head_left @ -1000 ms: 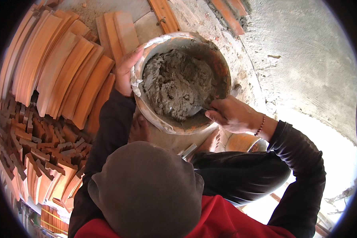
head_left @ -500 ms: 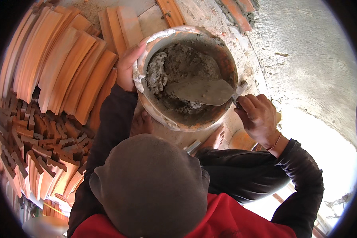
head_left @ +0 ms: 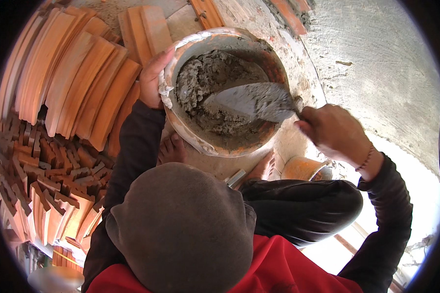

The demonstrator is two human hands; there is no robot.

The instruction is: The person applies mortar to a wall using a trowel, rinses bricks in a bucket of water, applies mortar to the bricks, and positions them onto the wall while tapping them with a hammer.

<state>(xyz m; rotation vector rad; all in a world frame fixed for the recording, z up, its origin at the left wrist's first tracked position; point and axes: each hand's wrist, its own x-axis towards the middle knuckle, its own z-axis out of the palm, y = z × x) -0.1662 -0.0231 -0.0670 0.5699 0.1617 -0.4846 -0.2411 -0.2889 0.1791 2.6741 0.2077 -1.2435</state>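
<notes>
A round orange bucket (head_left: pixel 194 138) with a pale, mortar-crusted rim stands between my feet. Wet grey mortar (head_left: pixel 200 73) fills its lower part. My left hand (head_left: pixel 152 83) grips the bucket's left side at the rim. In my right hand (head_left: pixel 336 130), closed around the handle, is a pointing trowel (head_left: pixel 261 100). Its blade is inside the bucket's mouth, aimed left, with mortar on the part nearest the handle. The blade's tip meets the mortar surface. My fingers cover most of the handle.
Curved terracotta tiles (head_left: pixel 78 73) are stacked at the left, with more packed on edge (head_left: pixel 58 166) below. A smaller orange container (head_left: pixel 300 168) lies by my right foot (head_left: pixel 266 168). Rough grey cement (head_left: pixel 376 63) spreads at the right.
My right hand has turned over and moved slightly right, tilting the trowel so mortar shows on its blade. The bucket and my left hand have shifted a little left.
</notes>
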